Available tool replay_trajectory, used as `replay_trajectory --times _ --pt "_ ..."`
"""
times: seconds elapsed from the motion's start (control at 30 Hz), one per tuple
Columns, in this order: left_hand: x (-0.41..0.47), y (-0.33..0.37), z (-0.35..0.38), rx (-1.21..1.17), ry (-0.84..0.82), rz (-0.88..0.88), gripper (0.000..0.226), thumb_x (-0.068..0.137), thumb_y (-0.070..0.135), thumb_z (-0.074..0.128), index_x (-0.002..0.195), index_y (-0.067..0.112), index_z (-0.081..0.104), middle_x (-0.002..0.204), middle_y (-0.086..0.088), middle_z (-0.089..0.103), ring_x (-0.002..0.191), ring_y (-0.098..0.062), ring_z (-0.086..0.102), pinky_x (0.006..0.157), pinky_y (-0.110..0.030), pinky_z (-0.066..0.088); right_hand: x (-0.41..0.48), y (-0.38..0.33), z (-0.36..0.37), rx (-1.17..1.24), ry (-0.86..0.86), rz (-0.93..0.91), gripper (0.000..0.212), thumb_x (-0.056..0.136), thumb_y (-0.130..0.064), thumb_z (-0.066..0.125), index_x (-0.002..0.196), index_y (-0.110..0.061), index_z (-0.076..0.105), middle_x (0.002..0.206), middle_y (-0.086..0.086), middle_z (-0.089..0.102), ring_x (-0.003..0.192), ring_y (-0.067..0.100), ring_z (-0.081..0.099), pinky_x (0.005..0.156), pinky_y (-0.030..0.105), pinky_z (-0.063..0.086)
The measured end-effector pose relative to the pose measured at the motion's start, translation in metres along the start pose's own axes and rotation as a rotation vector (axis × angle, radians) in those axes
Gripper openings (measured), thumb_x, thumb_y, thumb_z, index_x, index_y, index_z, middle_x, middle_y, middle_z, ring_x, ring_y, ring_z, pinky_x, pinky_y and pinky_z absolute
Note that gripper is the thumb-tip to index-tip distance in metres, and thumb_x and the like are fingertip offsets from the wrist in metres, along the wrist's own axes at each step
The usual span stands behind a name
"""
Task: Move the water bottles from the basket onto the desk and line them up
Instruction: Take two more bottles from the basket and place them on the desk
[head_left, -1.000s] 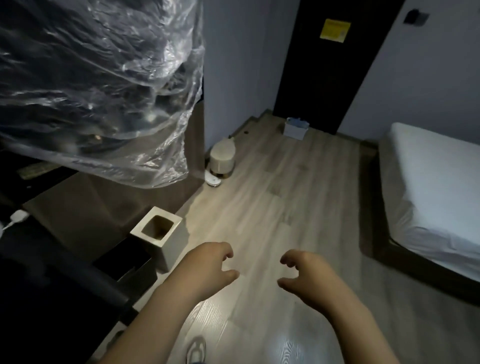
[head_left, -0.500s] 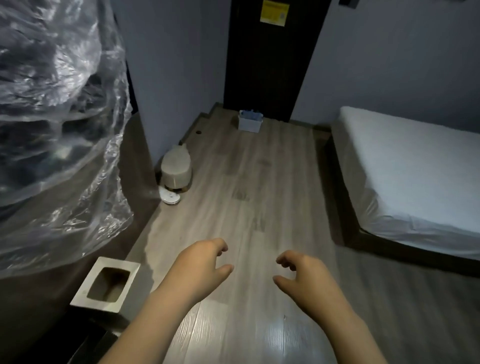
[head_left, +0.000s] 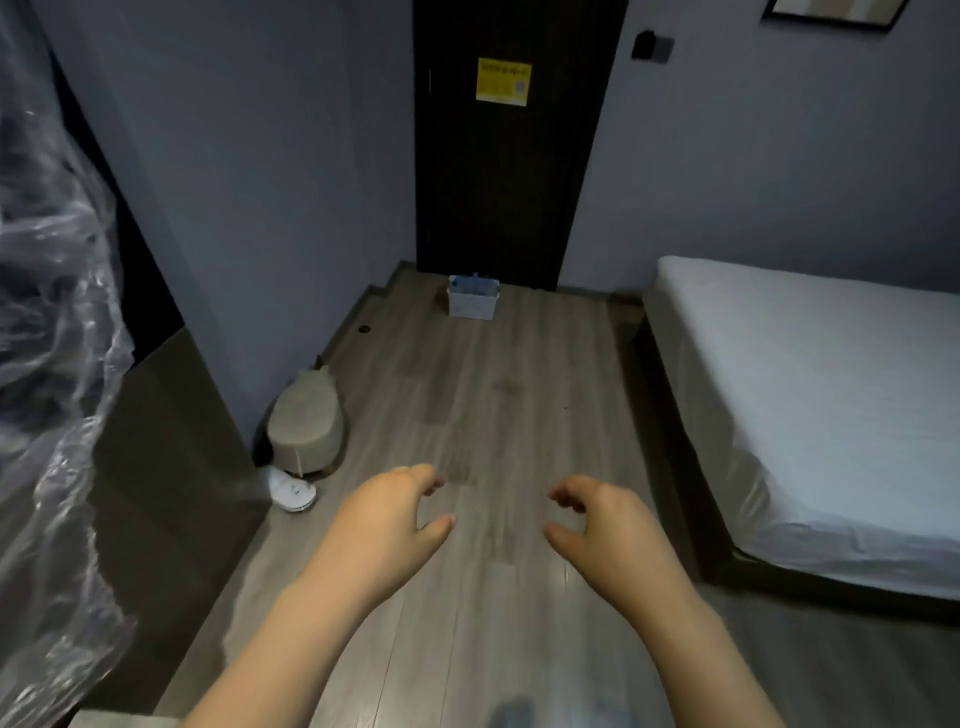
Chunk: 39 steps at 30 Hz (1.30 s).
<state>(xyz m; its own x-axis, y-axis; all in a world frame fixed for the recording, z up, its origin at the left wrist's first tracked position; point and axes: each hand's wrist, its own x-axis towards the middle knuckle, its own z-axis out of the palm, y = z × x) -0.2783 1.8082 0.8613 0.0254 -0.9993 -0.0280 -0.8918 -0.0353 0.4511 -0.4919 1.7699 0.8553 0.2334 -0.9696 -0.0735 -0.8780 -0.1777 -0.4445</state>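
Down at the far end of the room a small white basket (head_left: 472, 307) sits on the floor right against the dark door (head_left: 511, 176), with the bluish tops of the water bottles (head_left: 474, 284) just showing above its rim. Well short of it, the left hand (head_left: 387, 512) and right hand (head_left: 605, 525) hang out in front, apart, fingers loosely curled, holding and touching nothing. Grey wood flooring (head_left: 493, 395) runs between a white bed (head_left: 810, 395) on the right and a beige pouf (head_left: 306, 428) and crinkled plastic sheeting (head_left: 47, 415) on the left.
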Motion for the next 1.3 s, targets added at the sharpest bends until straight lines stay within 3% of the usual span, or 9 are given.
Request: replay_trajectory --times 0.27,0.7,0.93,1.07,1.3 --pt "0.142 0.011 -0.025 -0.035 0.088 0.068 0.039 0.087 0.042 0.059 0.122 0.025 0.055 0.120 0.008 0.060 0.111 -0.011 0.056 0.092 -0.029 0.046 0.136 0.012 -0.043 -0.028 0.097 -0.048 0.038 0.085 -0.035 0.064 0.123 -0.029 0.058 0.117 -0.012 0.062 0.105 0.003 0.057 0.083 0.016 0.045" --pt "0.422 -0.033 -0.077 -0.035 0.093 0.148 0.040 0.086 0.043 0.061 0.121 0.026 0.056 0.119 0.007 0.061 0.110 -0.010 0.057 0.092 -0.026 0.044 0.406 -0.019 -0.091 -0.088 0.182 -0.071 0.036 0.086 -0.032 0.063 0.122 -0.028 0.059 0.118 -0.010 0.063 0.108 0.004 0.057 0.089 0.020 0.049" --pt "0.556 -0.046 -0.079 -0.046 0.044 0.157 0.039 0.086 0.040 0.061 0.122 0.026 0.056 0.121 0.009 0.060 0.112 -0.006 0.055 0.087 -0.013 0.036 0.543 -0.011 -0.107 -0.069 0.145 -0.050 0.039 0.089 -0.036 0.060 0.127 -0.030 0.054 0.123 -0.011 0.059 0.113 0.004 0.054 0.094 0.022 0.046" --pt "0.648 -0.046 -0.079 -0.055 0.078 0.145 0.038 0.086 0.038 0.063 0.121 0.024 0.057 0.119 0.006 0.060 0.108 -0.008 0.057 0.091 -0.021 0.043 0.633 0.006 -0.122 -0.061 0.118 -0.061 0.040 0.091 -0.035 0.059 0.130 -0.028 0.052 0.126 -0.009 0.057 0.116 0.006 0.052 0.097 0.025 0.045" --pt "0.794 -0.035 -0.077 -0.043 0.116 0.071 0.039 0.085 0.042 0.062 0.121 0.029 0.056 0.120 0.011 0.060 0.108 -0.004 0.056 0.090 -0.018 0.043 0.785 0.041 -0.153 -0.067 0.127 -0.119 0.038 0.089 -0.037 0.060 0.126 -0.032 0.052 0.122 -0.014 0.057 0.111 0.002 0.053 0.094 0.020 0.046"
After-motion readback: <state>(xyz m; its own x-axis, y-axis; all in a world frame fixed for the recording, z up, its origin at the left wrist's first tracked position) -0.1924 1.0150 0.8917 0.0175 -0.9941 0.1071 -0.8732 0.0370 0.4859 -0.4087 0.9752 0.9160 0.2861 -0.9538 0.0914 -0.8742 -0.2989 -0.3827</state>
